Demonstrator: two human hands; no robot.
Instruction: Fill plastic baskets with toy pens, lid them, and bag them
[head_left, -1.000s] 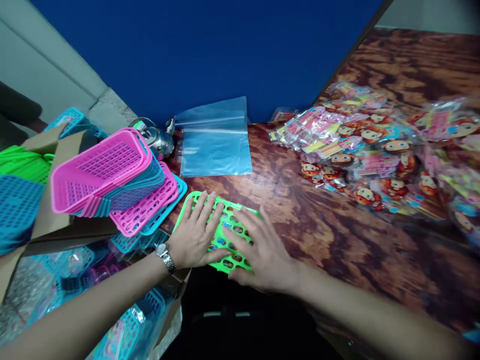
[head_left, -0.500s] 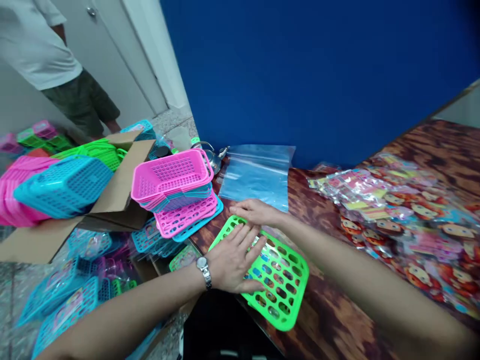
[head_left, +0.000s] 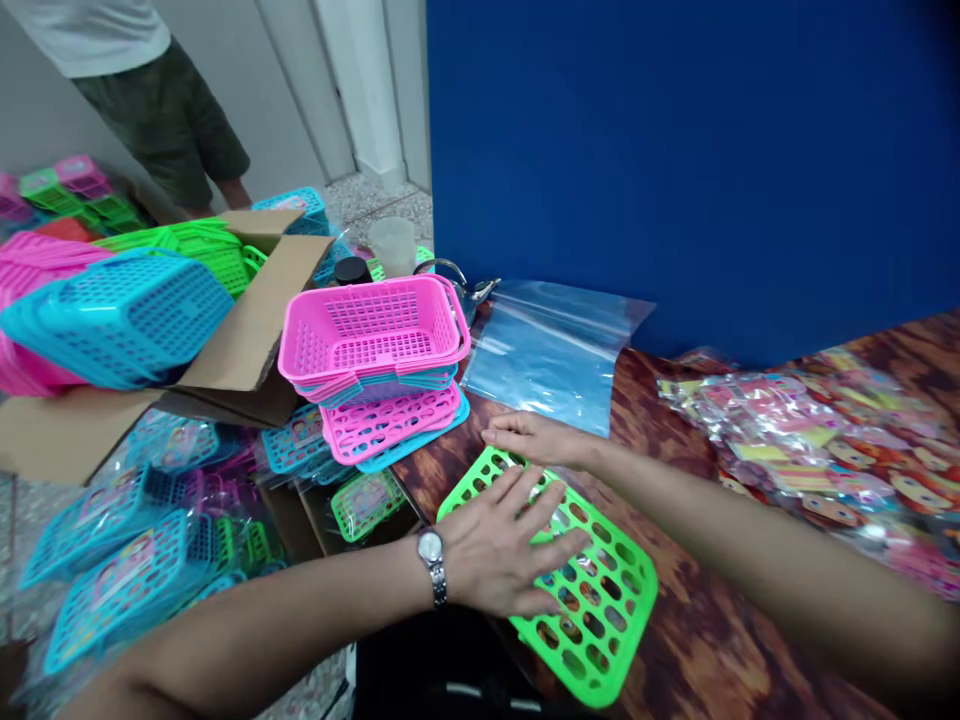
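Observation:
A green perforated plastic lid (head_left: 592, 577) lies in front of me, with colourful printed items showing through its oval holes. Whether a basket is under it I cannot tell. My left hand (head_left: 501, 540), a metal watch on its wrist, rests flat on the lid with fingers spread, so it is open. At the lid's far left corner, my right hand (head_left: 538, 438) is closed, its fingers curled at the rim; the fingertips are partly hidden. Just beyond that hand lies a clear plastic bag (head_left: 551, 345) on the wood-patterned table (head_left: 697, 630).
To the left stand nested pink and blue baskets (head_left: 375, 335) on pink and blue lids (head_left: 394, 425). Further left is an open cardboard box (head_left: 259, 315) of baskets. Wrapped packs (head_left: 810, 430) cover the right side. A blue panel (head_left: 675, 160) rises behind; a person (head_left: 161, 120) stands back left.
The view has shifted, so most things sit a little differently in it. My left hand's fingers have spread wider across the lid, while my right hand stays at its far corner.

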